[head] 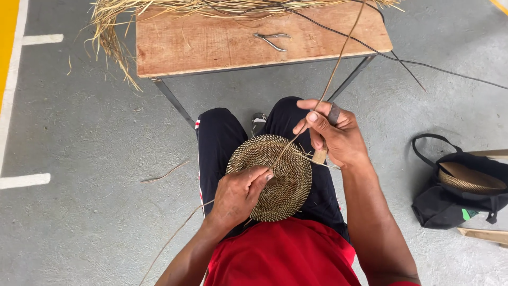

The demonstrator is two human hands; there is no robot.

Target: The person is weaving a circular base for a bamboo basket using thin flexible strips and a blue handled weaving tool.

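Seen from above, a seated person in a red shirt [286, 254] and black trousers [222, 143] works over their lap. The left hand [238, 193] is closed on the near-left edge of a round, flat woven disc [280, 180] of pale coiled fibre, thumb and fingers pinching its rim; the disc rests on the thighs, tilted slightly toward the viewer. Just beyond it, the right hand [333, 135] is clenched around a small tool with a dark handle [333, 112] and also pinches a long thin strand [333, 74], which runs from the centre of the disc up between the fingers and away toward the table.

Further off stands a low wooden table [211, 45] on dark metal legs — a pair of metal pliers [272, 39] lies on its top, and a bundle of dry straw-coloured fibres [114, 32] spills over its far and left edges. On the grey concrete floor [95, 137] to the right sits a black bag [460, 190] holding another woven piece. White painted lines [24, 180] mark the floor at left.
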